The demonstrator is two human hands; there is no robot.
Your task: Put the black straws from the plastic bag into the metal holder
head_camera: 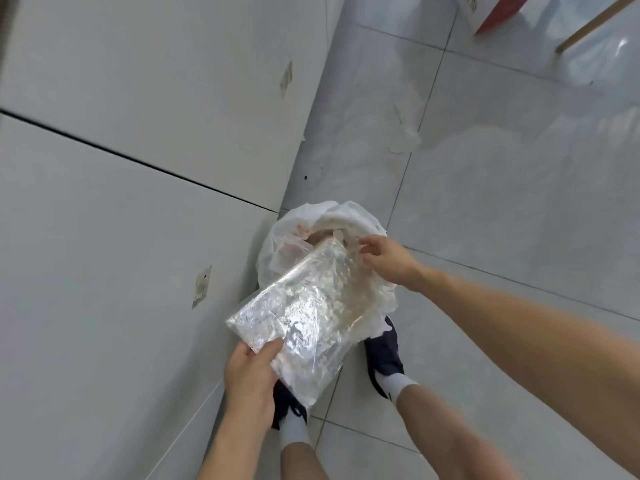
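Observation:
I look down at the floor. A clear, crinkled plastic bag (304, 310) hangs tilted over a bin lined with a white bag (277, 237). My left hand (251, 375) grips the plastic bag's near lower corner. My right hand (388, 259) is at the bag's far upper corner, over the bin's mouth, with its fingers curled at the bag's edge; whether they pinch it I cannot tell. The bag looks empty: no black straws show in it. No metal holder is in view.
White cabinet fronts (138, 133) fill the left side. Pale floor tiles (502, 185) spread to the right. My feet in dark shoes (382, 358) stand just behind the bin. A crumpled white scrap (403, 136) lies on the floor farther off. A red-and-white box (485, 12) sits at top right.

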